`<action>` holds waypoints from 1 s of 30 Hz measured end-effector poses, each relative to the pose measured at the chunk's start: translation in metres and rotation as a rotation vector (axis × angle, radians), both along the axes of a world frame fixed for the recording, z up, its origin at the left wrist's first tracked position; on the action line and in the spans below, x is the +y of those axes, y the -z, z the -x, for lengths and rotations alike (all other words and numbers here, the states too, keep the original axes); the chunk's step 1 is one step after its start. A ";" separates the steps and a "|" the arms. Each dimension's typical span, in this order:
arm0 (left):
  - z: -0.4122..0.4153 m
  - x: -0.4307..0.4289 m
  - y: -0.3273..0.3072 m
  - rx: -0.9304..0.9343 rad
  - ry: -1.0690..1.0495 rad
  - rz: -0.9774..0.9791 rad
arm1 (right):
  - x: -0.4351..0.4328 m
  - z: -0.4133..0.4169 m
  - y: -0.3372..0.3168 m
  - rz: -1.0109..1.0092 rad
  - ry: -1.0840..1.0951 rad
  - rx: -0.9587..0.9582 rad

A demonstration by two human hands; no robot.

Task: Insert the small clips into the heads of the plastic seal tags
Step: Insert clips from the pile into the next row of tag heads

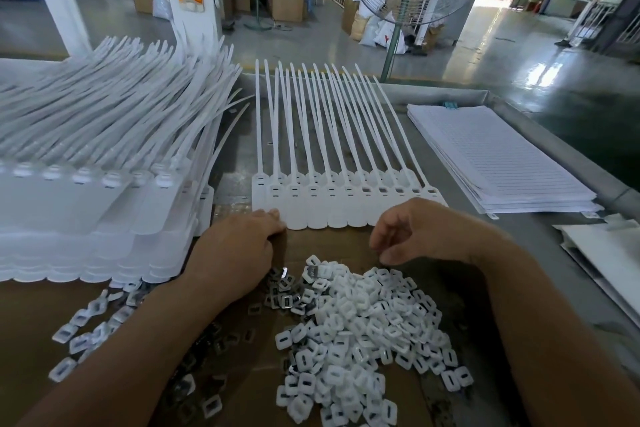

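Left hand (239,250) rests flat, fingertips touching a row of white seal tags (332,215); right hand (422,232) hovers, fingers curled, above a pile of clips (363,322).

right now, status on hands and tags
Left hand touching seal tag row, near edge. Right hand loosely curled above clip pile, no clip visible. Nothing blocking.

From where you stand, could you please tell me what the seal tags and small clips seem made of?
Seal tags: probably white plastic, matte and faintly translucent, with thin tails that bow. Small clips: seemingly glossy white plastic; some near the left hand show shiny, metal-looking faces.
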State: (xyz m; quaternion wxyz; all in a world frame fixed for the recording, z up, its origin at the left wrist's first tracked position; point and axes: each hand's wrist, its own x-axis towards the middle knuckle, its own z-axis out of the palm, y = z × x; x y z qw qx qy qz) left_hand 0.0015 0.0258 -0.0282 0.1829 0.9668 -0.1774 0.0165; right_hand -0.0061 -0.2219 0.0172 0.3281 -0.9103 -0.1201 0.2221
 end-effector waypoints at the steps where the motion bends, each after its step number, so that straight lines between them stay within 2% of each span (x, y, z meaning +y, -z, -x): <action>1: 0.000 0.000 0.000 0.001 -0.002 0.001 | 0.001 0.000 0.000 0.036 -0.020 0.020; 5: 0.000 0.000 0.000 0.003 -0.009 0.001 | 0.004 0.000 0.004 0.140 -0.045 0.028; 16: 0.001 0.000 -0.001 -0.010 0.000 -0.015 | 0.007 0.001 0.007 0.173 -0.054 -0.013; 19: 0.000 -0.001 -0.001 -0.012 -0.002 -0.015 | 0.006 0.001 0.005 0.074 0.013 -0.035; 23: -0.001 -0.001 0.000 -0.009 -0.008 -0.012 | 0.008 -0.003 0.004 -0.233 0.248 -0.051; 27: -0.001 -0.002 0.000 -0.015 -0.007 -0.016 | 0.009 -0.006 0.006 -0.248 0.341 -0.186; 30: -0.001 -0.002 0.000 -0.022 -0.011 -0.020 | 0.007 -0.009 0.009 -0.161 0.369 -0.267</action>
